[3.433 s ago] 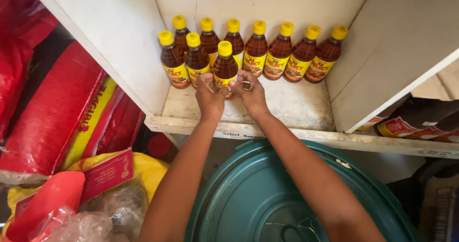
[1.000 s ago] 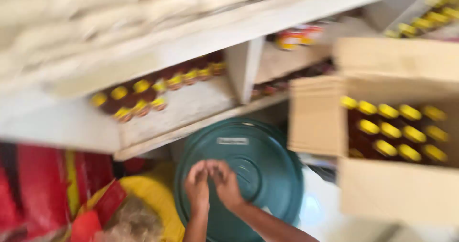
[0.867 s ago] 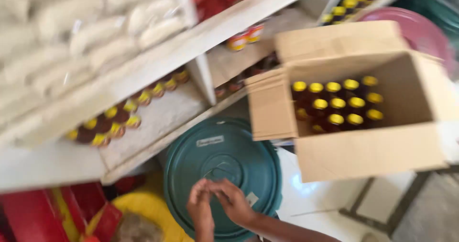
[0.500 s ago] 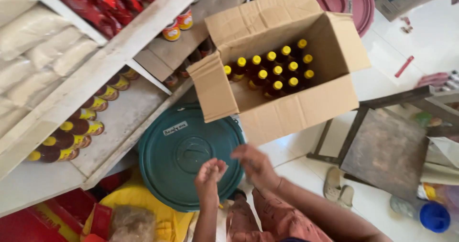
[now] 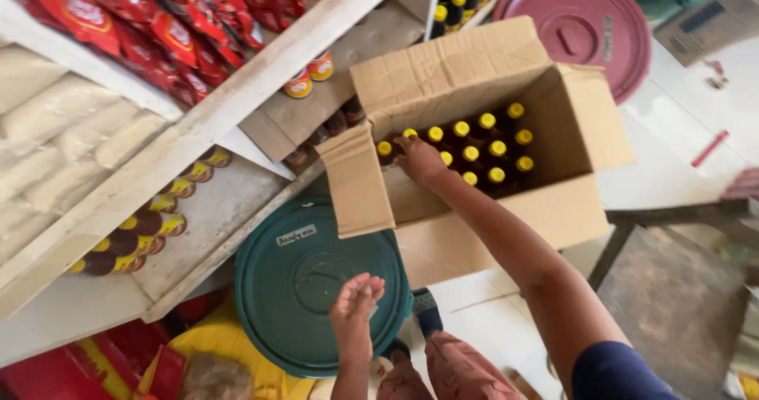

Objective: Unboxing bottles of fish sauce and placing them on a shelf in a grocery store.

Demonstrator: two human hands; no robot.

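An open cardboard box (image 5: pixel 506 210) holds several dark bottles with yellow caps (image 5: pixel 494 151). My right hand (image 5: pixel 421 160) reaches into the box's left end and rests on the bottle tops; its fingers are hidden, so a grip cannot be made out. My left hand (image 5: pixel 357 301) hangs empty, palm up with fingers loosely apart, over the near edge of a round green bin lid (image 5: pixel 292 289). More of the same bottles (image 5: pixel 142 234) lie in a row on the lower wooden shelf at the left.
The shelves carry red packets (image 5: pixel 158 28), white sacks (image 5: pixel 71 131) and small cans (image 5: pixel 308 76). A maroon lid (image 5: pixel 577 28) lies beyond the box. A wooden stool (image 5: pixel 680 289) stands at the right. A yellow bag (image 5: pixel 229 352) sits below the green lid.
My hands left the shelf bottles and came apart over the green lid. The view swung right to the box. My right hand has now reached into it while the left stays low.
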